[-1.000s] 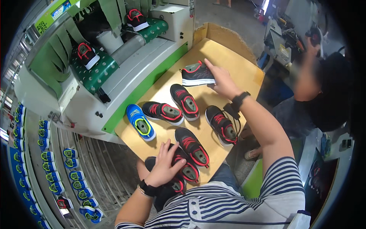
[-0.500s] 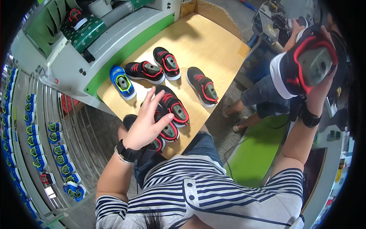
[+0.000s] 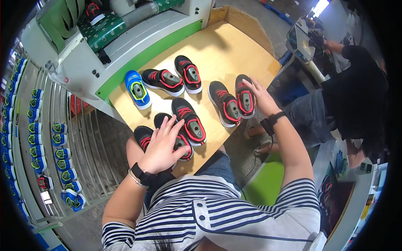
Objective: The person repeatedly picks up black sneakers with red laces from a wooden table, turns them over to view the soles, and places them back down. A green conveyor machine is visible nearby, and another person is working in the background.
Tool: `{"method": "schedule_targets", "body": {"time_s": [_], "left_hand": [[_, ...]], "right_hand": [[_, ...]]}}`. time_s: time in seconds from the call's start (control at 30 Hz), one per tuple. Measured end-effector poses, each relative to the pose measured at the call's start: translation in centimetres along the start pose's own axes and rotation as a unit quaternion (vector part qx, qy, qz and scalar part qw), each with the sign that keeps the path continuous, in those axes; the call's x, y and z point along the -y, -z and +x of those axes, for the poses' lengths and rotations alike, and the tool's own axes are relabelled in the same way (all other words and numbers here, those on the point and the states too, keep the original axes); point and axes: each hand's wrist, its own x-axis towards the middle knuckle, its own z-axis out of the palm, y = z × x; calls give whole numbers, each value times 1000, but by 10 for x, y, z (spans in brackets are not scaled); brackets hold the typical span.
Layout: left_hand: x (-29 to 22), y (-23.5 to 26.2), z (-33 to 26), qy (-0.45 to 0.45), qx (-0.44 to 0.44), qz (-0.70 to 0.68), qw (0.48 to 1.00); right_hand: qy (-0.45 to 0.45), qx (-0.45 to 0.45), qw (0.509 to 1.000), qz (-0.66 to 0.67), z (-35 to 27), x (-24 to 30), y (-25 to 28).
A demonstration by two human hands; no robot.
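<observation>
On the table [image 3: 234, 50], the end shoe [image 3: 245, 98] is placed well to the right of the blue shoe [image 3: 137, 90], with another black shoe [image 3: 222, 100] set just beside it. Its outer side is met by the outstretched fingers of the right hand [image 3: 264, 99]; whether it is clamped cannot be told. Nearer the body than the blue shoe, three near shoes [image 3: 189, 119] are partly covered by the left hand [image 3: 161, 147], its fingers spread apart. Two far shoes [image 3: 163, 82] are lined up right of the blue shoe
</observation>
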Motion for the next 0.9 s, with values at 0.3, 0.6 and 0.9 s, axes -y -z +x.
{"method": "schedule_targets", "body": {"time_s": [0.3, 0.6, 0.9], "left_hand": [[-5, -5, 0, -12, -29, 34, 999], [-2, -9, 1, -36, -51, 44, 997], [2, -13, -1, -44, -72, 57, 995]], "right_hand": [[-261, -137, 918, 264, -24, 74, -8], [-179, -115, 957, 198, -21, 116, -5], [-105, -155, 961, 205, -23, 206, -28]]}}
